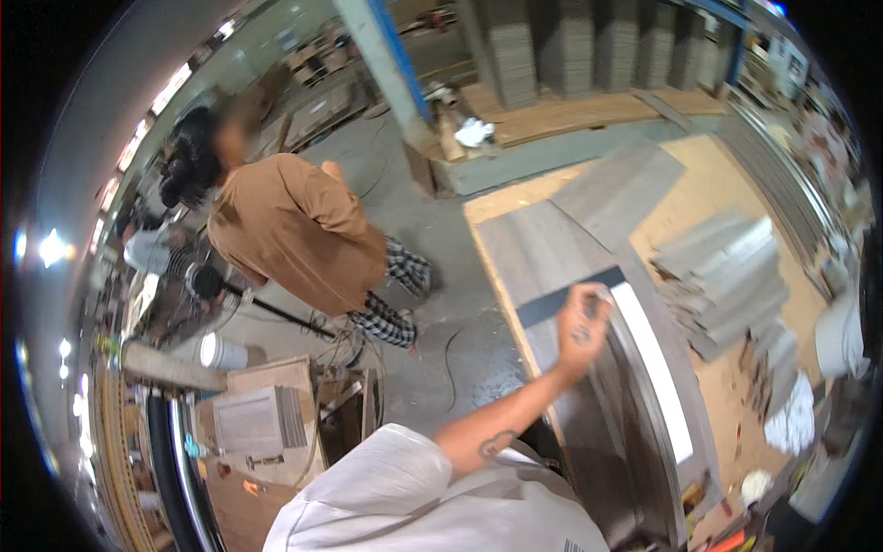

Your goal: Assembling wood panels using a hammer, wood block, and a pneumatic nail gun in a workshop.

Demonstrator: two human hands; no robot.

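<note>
My left hand (581,327) reaches over the worktable with its fingers curled together in a pinch. Whatever they hold, if anything, is too small to make out. Under and beside that hand runs a dark flat strip (544,308) across a grey-brown wood-grain panel (524,244). A long white strip (655,368) lies lengthwise next to the hand, along darker brown boards (598,405). Another grey-brown panel (621,189) rests at an angle farther up the table. My right hand is out of the picture.
Fanned grey wood pieces (727,276) lie on the right of the tan worktable (704,161). A white cloth (791,419) and a white bucket (839,336) are at its right edge. A person in a brown shirt (290,230) stands left, near a low table with stacked panels (248,419).
</note>
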